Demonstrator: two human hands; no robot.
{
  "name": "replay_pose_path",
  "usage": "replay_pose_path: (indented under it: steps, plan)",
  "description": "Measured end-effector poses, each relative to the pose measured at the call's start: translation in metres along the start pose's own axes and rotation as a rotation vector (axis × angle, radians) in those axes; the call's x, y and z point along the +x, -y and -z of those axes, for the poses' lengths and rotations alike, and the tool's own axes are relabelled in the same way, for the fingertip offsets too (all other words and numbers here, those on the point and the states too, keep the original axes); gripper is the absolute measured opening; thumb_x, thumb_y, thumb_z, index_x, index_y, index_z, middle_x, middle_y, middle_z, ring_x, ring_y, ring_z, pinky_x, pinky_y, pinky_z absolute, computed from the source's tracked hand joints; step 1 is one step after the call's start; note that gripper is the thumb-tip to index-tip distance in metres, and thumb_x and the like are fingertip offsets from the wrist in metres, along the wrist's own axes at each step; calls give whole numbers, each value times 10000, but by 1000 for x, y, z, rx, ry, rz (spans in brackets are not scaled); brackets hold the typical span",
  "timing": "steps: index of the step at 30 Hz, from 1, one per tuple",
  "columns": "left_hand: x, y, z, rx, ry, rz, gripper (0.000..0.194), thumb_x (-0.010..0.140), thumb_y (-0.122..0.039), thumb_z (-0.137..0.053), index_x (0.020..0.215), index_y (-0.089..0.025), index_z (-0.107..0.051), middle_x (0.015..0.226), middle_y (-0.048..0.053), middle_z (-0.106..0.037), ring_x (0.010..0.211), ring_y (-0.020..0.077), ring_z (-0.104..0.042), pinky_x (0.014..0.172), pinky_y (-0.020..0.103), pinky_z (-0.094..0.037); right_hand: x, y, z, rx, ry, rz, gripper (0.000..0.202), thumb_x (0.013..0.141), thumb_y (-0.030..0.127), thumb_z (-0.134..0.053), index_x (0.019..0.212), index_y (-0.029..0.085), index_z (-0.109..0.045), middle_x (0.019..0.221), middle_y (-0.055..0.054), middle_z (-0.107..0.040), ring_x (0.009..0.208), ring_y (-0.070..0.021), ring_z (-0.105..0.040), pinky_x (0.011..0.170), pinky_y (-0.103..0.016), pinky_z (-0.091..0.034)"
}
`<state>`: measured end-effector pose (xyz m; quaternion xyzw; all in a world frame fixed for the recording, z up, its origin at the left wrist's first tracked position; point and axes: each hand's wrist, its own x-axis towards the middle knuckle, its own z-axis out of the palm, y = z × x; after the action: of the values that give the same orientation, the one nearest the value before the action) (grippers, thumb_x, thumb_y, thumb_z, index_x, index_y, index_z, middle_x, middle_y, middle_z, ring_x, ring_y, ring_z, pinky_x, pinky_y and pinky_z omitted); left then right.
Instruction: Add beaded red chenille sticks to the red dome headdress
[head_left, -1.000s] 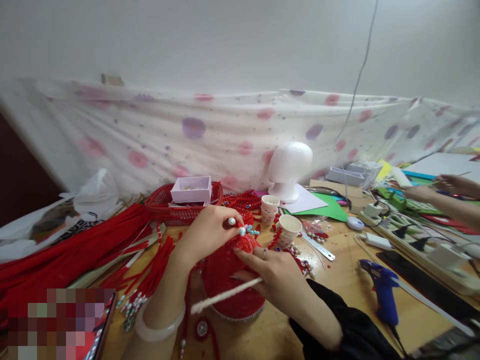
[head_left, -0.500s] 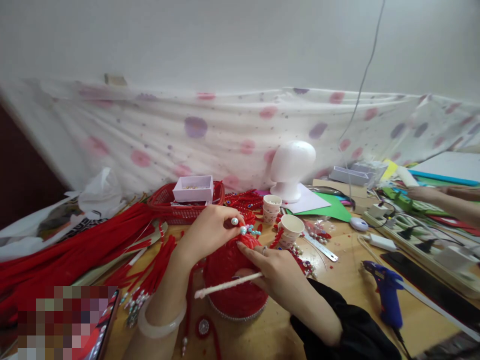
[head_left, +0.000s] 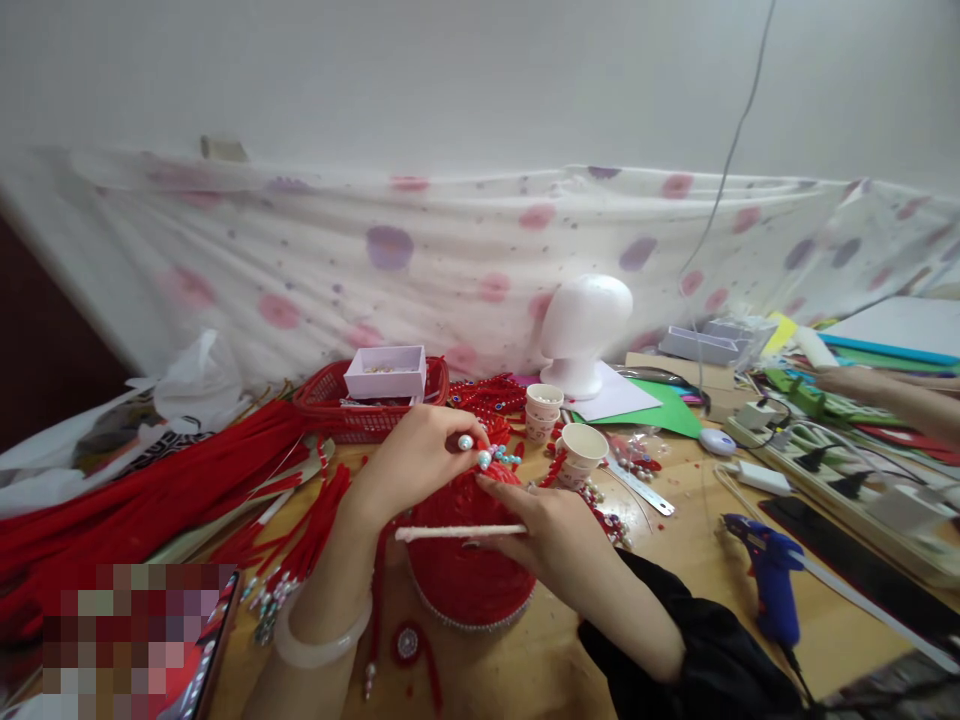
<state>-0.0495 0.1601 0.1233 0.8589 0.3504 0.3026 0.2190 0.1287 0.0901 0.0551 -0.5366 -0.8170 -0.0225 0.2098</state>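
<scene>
A round red piece (head_left: 472, 580) with a beaded lower rim sits on the table in front of me. At its top is a cluster of pearl and light-blue beads (head_left: 504, 457). My left hand (head_left: 427, 450), a white bangle on its wrist, pinches this bead cluster from the left. My right hand (head_left: 547, 515) has its index fingertip at the top of the red piece beside the beads. A thin whitish stick (head_left: 457, 533) is held in the right hand and points left across the red piece.
A red basket (head_left: 319, 415) with a white box stands behind my left hand. Paper cups (head_left: 585, 445), a white foam head (head_left: 585, 325) and a steel ruler (head_left: 649, 492) lie beyond. A blue glue gun (head_left: 772, 580) is at right, and another person's hand (head_left: 847, 382) further right.
The stick in my right hand has swung from a slant to nearly level, its left end higher. Both hands stay at the bead cluster.
</scene>
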Motion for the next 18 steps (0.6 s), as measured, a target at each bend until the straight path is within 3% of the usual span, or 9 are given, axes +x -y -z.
replay_pose_path:
  steps: [5,11,14,18]
  plan:
    - [-2,-2,-1,-45,9,20,241,746,-55,-605,854,-206,-758,862,-1,-772,806,169,-697,737,258,-493,-5,2,-4,-70,-9,45,536,841,333,-747,1337,184,-609,808,-80,-759,655,-231,-715,513,-255,-378]
    - [-11,-3,4,-98,14,73,267,753,-65,-620,938,-208,-750,995,18,-780,872,179,-717,800,267,-534,-39,2,-17,135,-322,138,239,972,272,-557,1148,186,-693,785,-49,-753,592,-175,-683,533,-254,-412]
    - [-18,-2,6,-100,-9,95,253,773,-104,-637,978,-202,-746,966,22,-780,870,187,-722,788,271,-540,-59,-6,-12,190,-364,149,246,1004,225,-464,1061,188,-700,714,-32,-723,558,-155,-658,523,-245,-412]
    - [-25,-4,2,-190,-11,130,257,770,-127,-647,1005,-188,-733,978,34,-778,874,188,-728,795,274,-554,-81,-24,6,225,-472,81,208,973,188,-485,1007,187,-690,699,-20,-720,519,-132,-632,521,-231,-425]
